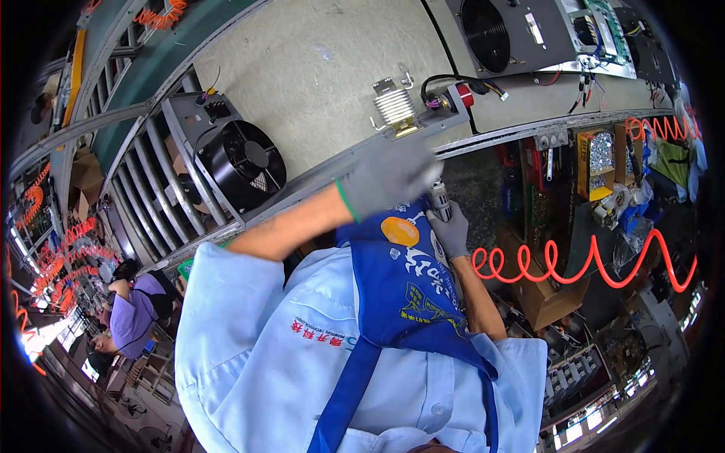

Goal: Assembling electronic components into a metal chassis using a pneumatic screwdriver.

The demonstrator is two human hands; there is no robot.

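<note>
My left hand (389, 177), in a grey glove, is stretched across my front at the bench edge; motion smears its fingers, so what they hold, if anything, cannot be made out. My right hand (453, 232), gloved too, is wrapped round a silver air screwdriver (439, 202), its front end pointing up close to the left fingers. A red coiled hose (555, 264) runs off to the right from beside the right hand. Just beyond the left hand, a metal bracket with a ribbed silver coil (395, 108) lies on the bench, beside a grey metal strip with a red part (464, 95) and black wires.
A black round fan (245, 162) in a grey frame stands on the roller conveyor (155, 177) at left. At the far right sit a grey panel with a fan (487, 34) and a green circuit board (608, 30). Boxes of screws (600, 162) stand right. Another person (136, 321) works far left.
</note>
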